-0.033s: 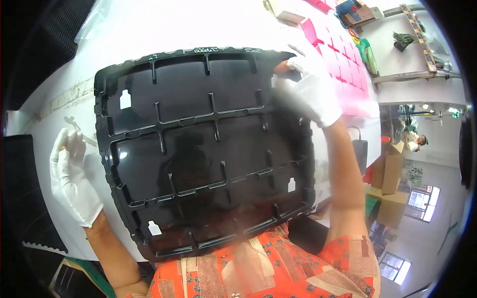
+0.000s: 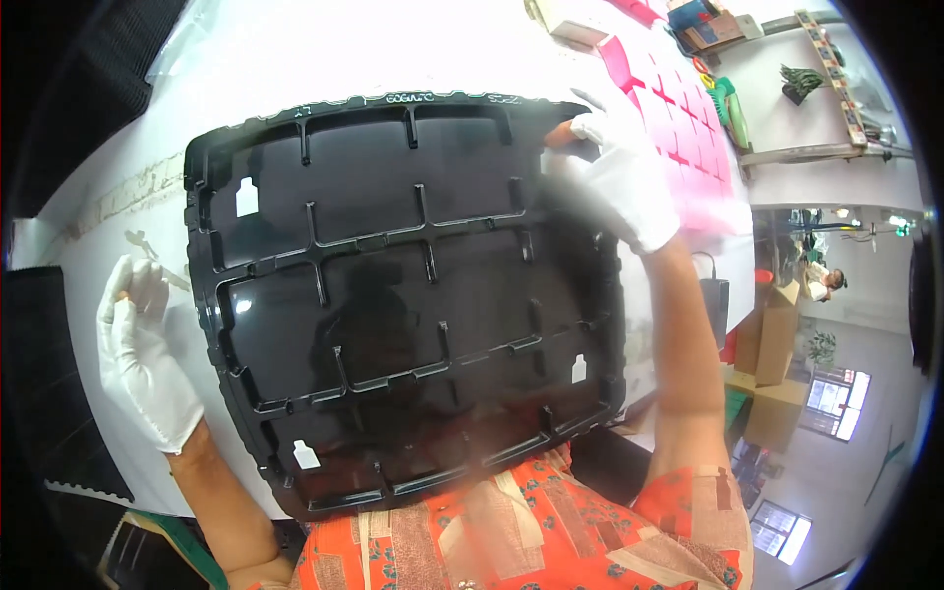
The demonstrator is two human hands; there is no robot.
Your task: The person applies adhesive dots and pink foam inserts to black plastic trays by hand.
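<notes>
Broadly rectangular tray (image 2: 393,295): black, glossy, ridged.

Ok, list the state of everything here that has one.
Black compartment tray: skewed, mostly bare.
White bottle-shaped pieces: three, flat, apart.
Left hand: gloved, curled, beside the tray.
Right hand: gloved, at the tray's far right corner; grip unclear.
Cardboard box: flap raised.

On the white table (image 2: 344,54), toward the right, we see one pink gridded sheet (image 2: 681,143), and near its upper end a pale box (image 2: 567,22). Farther to the right we can notice an open cardboard box (image 2: 777,339), a leafy plant (image 2: 822,345), two bright windows (image 2: 838,401) and, small in the distance, a person (image 2: 822,283).
</notes>
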